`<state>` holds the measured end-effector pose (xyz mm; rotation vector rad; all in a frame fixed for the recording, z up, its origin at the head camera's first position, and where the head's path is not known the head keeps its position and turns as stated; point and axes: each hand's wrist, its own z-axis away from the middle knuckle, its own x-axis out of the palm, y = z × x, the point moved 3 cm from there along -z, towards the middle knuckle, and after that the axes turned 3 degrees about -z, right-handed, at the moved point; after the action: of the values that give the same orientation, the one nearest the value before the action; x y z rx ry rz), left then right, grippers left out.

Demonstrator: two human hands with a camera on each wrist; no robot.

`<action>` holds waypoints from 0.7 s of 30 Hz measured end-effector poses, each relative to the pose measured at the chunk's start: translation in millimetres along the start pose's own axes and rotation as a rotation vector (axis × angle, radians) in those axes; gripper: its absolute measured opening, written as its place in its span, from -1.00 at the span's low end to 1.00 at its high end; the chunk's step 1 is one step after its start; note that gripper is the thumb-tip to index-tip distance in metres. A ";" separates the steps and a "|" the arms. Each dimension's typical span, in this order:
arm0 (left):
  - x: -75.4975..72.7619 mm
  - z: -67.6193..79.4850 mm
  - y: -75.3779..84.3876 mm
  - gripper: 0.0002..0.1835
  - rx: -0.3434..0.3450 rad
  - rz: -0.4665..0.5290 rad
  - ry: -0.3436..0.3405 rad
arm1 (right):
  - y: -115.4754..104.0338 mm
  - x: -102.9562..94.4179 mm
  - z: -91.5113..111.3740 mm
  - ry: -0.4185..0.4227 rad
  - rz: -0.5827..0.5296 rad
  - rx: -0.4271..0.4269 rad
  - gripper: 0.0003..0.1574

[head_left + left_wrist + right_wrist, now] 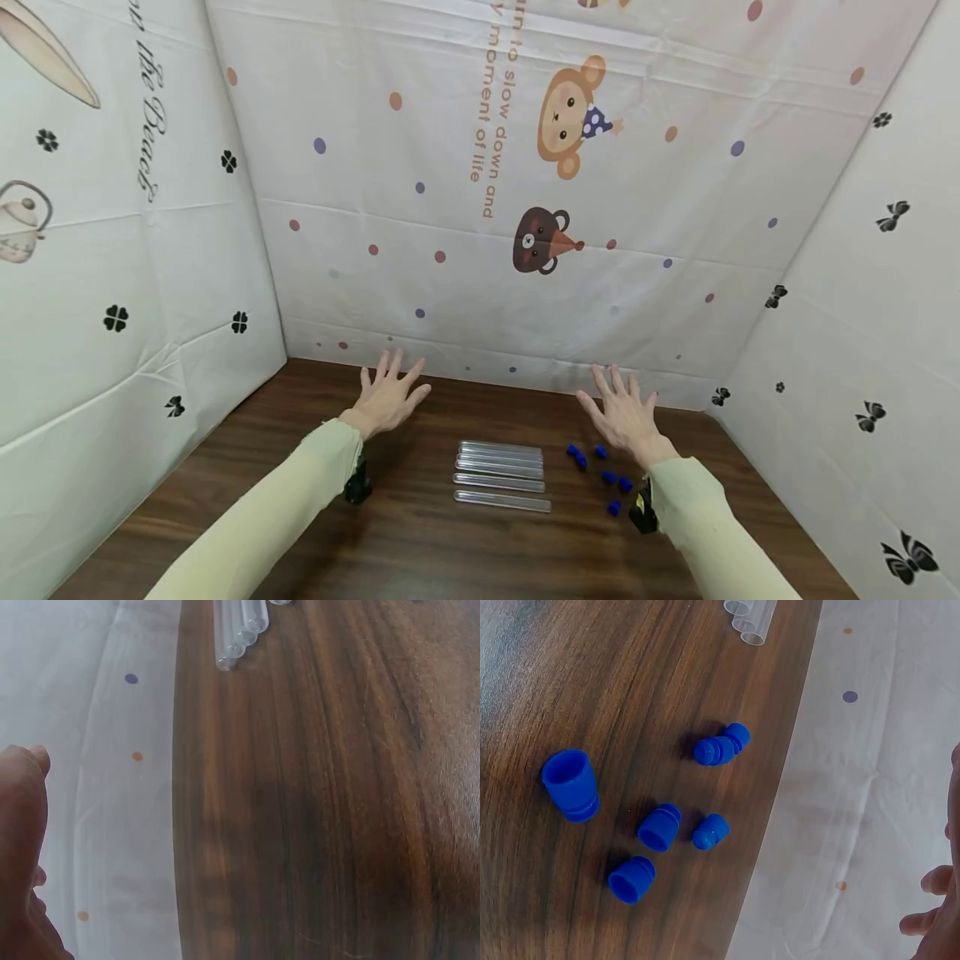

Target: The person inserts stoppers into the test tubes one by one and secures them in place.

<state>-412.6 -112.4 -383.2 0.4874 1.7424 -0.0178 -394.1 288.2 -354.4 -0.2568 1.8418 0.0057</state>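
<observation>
Several clear test tubes (498, 481) lie side by side on the wooden table, their rounded ends toward the left and their open ends toward the right. To their right are scattered several small blue caps (609, 477); the right wrist view shows these hollow caps (571, 785) close up, two of them touching. My left hand (386, 400), fingers spread, is up and to the left of the tubes and holds nothing. Beyond the caps, my right hand (626, 417) is likewise spread with nothing in it. Both hands are apart from the tubes and caps.
A dark wood-grain table (420, 550) lies beneath everything. White printed cloth walls (450, 292) stand at the back and on both sides. Dark wrist devices (357, 483) sit on both forearms, over pale green sleeves (262, 517).
</observation>
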 end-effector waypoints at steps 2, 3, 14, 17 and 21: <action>0.9 -0.5 2.4 -0.33 0.019 0.005 -0.012 | -0.1 0.3 -0.3 -0.002 -0.003 -0.001 -0.03; 1.5 -1.0 3.6 -0.34 0.025 0.007 -0.022 | -0.1 0.5 -0.3 -0.002 -0.006 -0.003 -0.04; 13.9 -17.6 38.0 -0.56 0.201 -0.085 -0.096 | 0.3 1.2 -1.7 -0.001 0.008 -0.033 -0.10; 19.9 -20.4 53.1 -0.70 0.263 -0.135 -0.108 | -0.9 1.4 -1.4 0.002 0.030 -0.051 -0.13; 28.2 -21.6 72.3 -0.80 0.340 -0.192 -0.132 | -3.0 0.5 -0.9 0.030 0.071 -0.074 -0.21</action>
<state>-413.0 -31.9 -386.5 0.5502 1.6558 -0.4794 -394.6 285.1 -354.2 -0.2446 1.8822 0.1202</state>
